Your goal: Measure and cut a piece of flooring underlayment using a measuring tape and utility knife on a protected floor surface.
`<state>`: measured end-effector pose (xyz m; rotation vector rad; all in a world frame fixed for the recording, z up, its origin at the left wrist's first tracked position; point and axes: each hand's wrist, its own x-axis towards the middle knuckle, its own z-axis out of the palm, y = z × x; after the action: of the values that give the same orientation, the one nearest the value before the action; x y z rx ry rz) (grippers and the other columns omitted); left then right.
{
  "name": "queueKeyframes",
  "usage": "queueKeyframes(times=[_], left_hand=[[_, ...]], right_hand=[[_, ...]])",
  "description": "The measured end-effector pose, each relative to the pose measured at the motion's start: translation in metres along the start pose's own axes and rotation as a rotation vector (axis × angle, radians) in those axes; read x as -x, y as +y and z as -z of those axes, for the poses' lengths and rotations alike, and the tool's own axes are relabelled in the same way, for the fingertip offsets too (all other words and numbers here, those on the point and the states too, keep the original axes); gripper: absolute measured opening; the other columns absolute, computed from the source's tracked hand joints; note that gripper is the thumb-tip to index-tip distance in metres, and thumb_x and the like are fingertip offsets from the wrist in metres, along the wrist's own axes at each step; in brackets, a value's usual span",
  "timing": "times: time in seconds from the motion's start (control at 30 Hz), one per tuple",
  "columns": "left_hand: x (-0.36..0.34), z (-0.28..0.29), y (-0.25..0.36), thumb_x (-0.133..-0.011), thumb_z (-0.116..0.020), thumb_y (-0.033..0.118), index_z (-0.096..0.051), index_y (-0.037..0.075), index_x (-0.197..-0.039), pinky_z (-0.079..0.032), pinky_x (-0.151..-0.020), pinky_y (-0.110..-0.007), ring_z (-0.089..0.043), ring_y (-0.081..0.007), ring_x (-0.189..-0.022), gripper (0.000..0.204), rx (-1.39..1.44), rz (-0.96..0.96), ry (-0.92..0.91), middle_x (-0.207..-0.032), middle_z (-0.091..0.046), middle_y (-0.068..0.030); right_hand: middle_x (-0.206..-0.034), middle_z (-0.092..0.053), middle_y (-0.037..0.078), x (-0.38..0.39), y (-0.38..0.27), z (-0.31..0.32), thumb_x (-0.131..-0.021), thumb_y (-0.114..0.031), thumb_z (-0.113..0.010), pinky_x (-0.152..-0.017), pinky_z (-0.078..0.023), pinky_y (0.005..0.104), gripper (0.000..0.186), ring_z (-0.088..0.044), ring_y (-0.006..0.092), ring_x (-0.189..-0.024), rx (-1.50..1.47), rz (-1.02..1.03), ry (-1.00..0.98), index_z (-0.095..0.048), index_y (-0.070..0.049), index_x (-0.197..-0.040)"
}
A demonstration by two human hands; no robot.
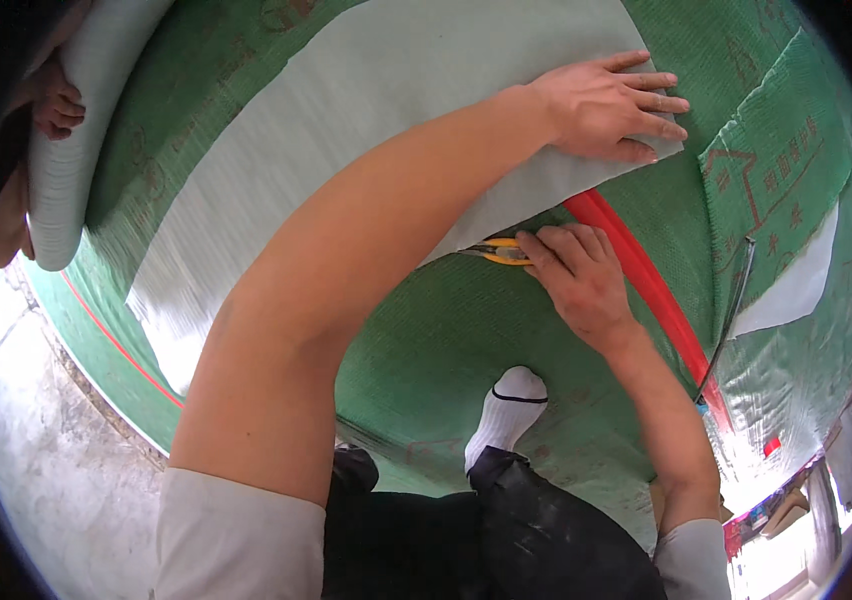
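A large whitish sheet (316, 150) with a curved outer edge lies over a green printed woven sheet (426, 340). Pressed flat on its right end, with fingers spread, is my left hand (611, 108); that arm reaches across the sheet. My right hand (581, 280) is closed around small yellow-handled snips (506, 257). Their dark blades meet the near edge of the whitish sheet, and whether they are closed on it I cannot tell. Beside my right hand, a red strip (641, 265) runs from under the sheet toward the lower right.
A thin dark rod (739, 300) lies at right, near a loose green flap (786, 150) and a white piece (796, 280). Another person's hand (56, 100) rests by a thick white roll (61, 190) at upper left. My socked foot (511, 410) is on the green sheet.
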<state>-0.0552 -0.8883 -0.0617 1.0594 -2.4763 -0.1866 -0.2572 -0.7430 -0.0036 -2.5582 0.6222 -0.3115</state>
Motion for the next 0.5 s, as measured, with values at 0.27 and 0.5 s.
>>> queueKeyframes(times=[0.27,0.5], left_hand=[[0.098,0.097,0.039,-0.107,-0.074,0.038,-0.062,0.024,-0.161,-0.021,-0.144,-0.057,-0.035,-0.0269,-0.171,0.058,0.210,0.067,-0.088,-0.182,-0.044,-0.0031],[0.186,0.086,0.056,-0.111,-0.066,0.046,-0.051,0.033,-0.172,-0.016,-0.146,-0.057,-0.025,-0.0257,-0.175,0.064,0.161,0.140,-0.232,-0.189,-0.032,0.0020]], right_hand=[[-0.123,-0.069,0.006,-0.002,0.007,0.008,-0.091,-0.018,-0.082,-0.098,-0.056,0.0479,0.047,-0.068,0.0305,-0.114,0.030,0.005,-0.030,-0.076,-0.011,-0.137],[-0.121,-0.069,0.006,-0.002,0.006,0.010,-0.089,-0.019,-0.086,-0.098,-0.056,0.0480,0.050,-0.067,0.0311,-0.113,0.080,-0.014,-0.011,-0.076,-0.011,-0.137]])
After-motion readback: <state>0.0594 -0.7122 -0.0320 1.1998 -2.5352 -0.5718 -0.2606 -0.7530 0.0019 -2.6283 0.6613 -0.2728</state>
